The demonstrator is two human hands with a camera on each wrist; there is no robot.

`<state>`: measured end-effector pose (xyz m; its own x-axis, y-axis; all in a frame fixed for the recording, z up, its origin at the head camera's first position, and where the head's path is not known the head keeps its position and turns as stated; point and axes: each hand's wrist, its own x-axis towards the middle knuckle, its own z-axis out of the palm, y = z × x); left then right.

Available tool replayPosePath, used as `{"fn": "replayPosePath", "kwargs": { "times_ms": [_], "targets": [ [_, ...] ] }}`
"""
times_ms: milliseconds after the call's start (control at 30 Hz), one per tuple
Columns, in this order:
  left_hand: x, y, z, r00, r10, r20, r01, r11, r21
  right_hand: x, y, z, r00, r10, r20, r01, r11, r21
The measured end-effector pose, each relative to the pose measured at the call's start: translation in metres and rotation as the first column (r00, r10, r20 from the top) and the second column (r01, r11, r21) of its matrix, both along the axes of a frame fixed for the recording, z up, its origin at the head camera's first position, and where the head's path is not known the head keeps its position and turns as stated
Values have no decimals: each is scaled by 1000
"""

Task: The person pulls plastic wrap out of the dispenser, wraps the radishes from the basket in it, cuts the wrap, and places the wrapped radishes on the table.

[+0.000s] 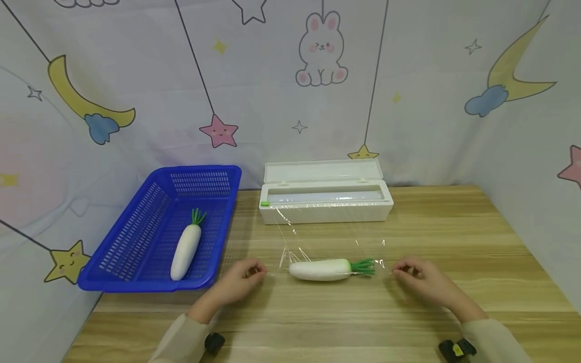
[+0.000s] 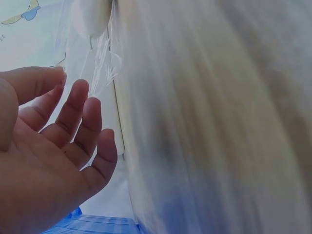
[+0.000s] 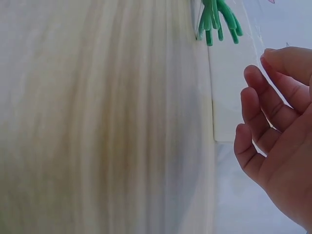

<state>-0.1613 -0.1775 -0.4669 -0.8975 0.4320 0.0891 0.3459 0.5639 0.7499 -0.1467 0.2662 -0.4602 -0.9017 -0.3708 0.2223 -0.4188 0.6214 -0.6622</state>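
Note:
A clear sheet of cling film [image 1: 336,243] runs from a white dispenser box [image 1: 324,215] toward me. My left hand [image 1: 238,282] pinches its near left corner between thumb and index finger; in the left wrist view the other fingers [image 2: 90,124] are spread and loosely bent. The near right corner is pinched the same way by my right hand [image 1: 424,282]. Between the hands a white radish [image 1: 320,270] lies sideways on the table, green leaves [image 1: 363,267] to the right. The film passes over it; whether they touch I cannot tell.
On the left stands a blue plastic basket [image 1: 131,286] with another white radish [image 1: 186,252] inside. The box's lid [image 1: 322,172] is raised, showing the film roll [image 1: 324,196]. A patterned cloth [image 1: 281,96] hangs behind the wooden table [image 1: 454,227] and along its sides.

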Motion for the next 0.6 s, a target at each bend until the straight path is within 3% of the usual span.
{"fn": "replayPosePath", "kwargs": {
  "times_ms": [333,600],
  "targets": [
    [-7,7,-1,996,91,8,-91,996,-22,-10,-3,-5,995,-89,47,87,995,41],
    [-11,8,-5,996,88,16,-88,995,-42,-15,-4,-9,994,-90,60,87,995,50]
  ]
}}
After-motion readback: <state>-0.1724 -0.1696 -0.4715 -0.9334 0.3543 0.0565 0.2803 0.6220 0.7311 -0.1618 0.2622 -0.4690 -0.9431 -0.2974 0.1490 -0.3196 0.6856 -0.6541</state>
